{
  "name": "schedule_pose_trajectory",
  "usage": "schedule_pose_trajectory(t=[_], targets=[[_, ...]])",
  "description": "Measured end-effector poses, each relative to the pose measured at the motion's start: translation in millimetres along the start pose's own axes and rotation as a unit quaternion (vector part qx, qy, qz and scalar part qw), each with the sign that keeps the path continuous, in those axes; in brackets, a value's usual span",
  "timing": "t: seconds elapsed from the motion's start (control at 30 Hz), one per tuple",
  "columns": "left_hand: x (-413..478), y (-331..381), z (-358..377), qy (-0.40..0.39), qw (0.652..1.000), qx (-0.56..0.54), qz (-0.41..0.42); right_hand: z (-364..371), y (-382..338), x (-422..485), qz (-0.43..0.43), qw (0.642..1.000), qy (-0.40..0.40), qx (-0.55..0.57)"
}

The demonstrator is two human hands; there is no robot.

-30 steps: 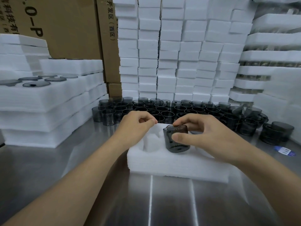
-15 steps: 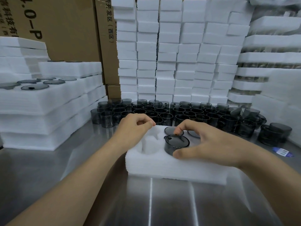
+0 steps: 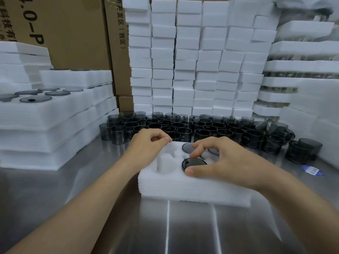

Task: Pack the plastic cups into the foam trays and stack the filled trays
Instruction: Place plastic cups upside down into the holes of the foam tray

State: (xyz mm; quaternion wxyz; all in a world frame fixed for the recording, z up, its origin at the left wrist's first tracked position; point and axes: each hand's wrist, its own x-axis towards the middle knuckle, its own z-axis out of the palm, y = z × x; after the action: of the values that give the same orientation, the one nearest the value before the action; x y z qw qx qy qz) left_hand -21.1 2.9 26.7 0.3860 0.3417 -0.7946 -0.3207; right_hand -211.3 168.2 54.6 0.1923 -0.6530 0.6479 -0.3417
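A white foam tray [image 3: 183, 189] lies on the steel table in front of me. A dark smoky plastic cup [image 3: 194, 163] sits sunk in a front hole, its top flush with the foam. My right hand [image 3: 225, 162] pinches its rim between thumb and index finger. Two more cups [image 3: 188, 147] fill holes behind it, partly hidden by my fingers. A hole at the left [image 3: 165, 165] holds no cup. My left hand [image 3: 148, 143] curls over the tray's far left corner. Several loose cups [image 3: 201, 127] stand in rows behind the tray.
Filled foam trays [image 3: 45, 121] are stacked at the left, more at the right [image 3: 302, 66]. Columns of foam blocks [image 3: 192, 61] and cardboard boxes [image 3: 73, 33] wall the back. A blue label [image 3: 312, 170] lies on the table [image 3: 91, 180] at the right.
My right hand has pushed the cup down from standing above the tray until it sits flush in its hole. My left hand has stayed at the tray's corner.
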Motion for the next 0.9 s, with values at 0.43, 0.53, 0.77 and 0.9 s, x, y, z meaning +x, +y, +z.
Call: schedule_pose_trajectory(t=[0.43, 0.53, 0.77, 0.9], targets=[[5.7, -22.6, -3.7, 0.129, 0.991, -0.025, -0.011, 0.0, 7.4, 3.0, -0.033, 0.999, 0.026, 0.002], [7.1, -36.0, -5.9, 0.139, 0.986, 0.095, -0.002, 1.4, 8.1, 3.9, -0.037, 0.999, 0.026, -0.010], [6.9, -51.0, -8.9, 0.066, 0.948, 0.304, -0.070, 3.5, 11.1, 4.0, -0.040, 0.998, 0.033, -0.033], [6.4, -51.5, -8.9, 0.060, 0.952, 0.294, -0.062, 3.4, 8.4, 2.3, -0.039, 0.998, 0.028, -0.035]])
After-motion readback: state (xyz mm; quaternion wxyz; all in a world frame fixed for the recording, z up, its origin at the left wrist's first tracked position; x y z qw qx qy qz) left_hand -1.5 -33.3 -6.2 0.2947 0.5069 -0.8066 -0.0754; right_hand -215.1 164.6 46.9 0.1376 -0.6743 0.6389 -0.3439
